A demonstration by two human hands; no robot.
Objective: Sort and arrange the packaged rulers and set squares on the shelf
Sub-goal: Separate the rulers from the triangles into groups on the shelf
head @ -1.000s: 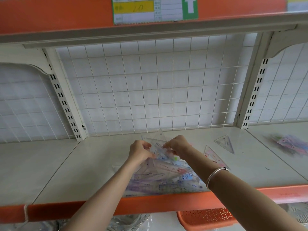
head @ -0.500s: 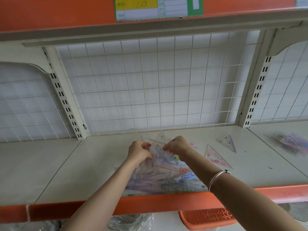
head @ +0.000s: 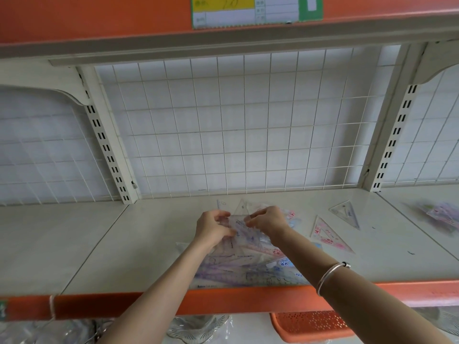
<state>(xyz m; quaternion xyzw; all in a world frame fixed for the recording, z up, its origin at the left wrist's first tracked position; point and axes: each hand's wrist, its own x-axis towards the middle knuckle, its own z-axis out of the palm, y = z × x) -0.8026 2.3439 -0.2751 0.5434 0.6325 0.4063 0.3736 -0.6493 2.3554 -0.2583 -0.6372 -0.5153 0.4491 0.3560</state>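
A heap of clear packaged rulers and set squares (head: 248, 266) lies on the cream shelf (head: 124, 244), reaching its orange front lip. My left hand (head: 213, 228) and my right hand (head: 268, 220) both pinch the far end of one clear ruler packet (head: 237, 225) held above the heap. A pink-printed set square (head: 327, 234) lies flat to the right of the heap. A clear set square (head: 346, 213) lies further back right. More packets (head: 442, 214) sit blurred on the neighbouring shelf bay.
A white wire grid (head: 236, 125) backs the shelf between two slotted uprights (head: 106, 150). The upper shelf's orange edge carries a price label (head: 255, 11). Below the shelf front are an orange perforated basket (head: 310, 324) and clear plastic-wrapped goods (head: 198, 328).
Both hands keep hold of the packet and have shifted slightly; the view has tilted a little lower. Nothing was put down or picked up.
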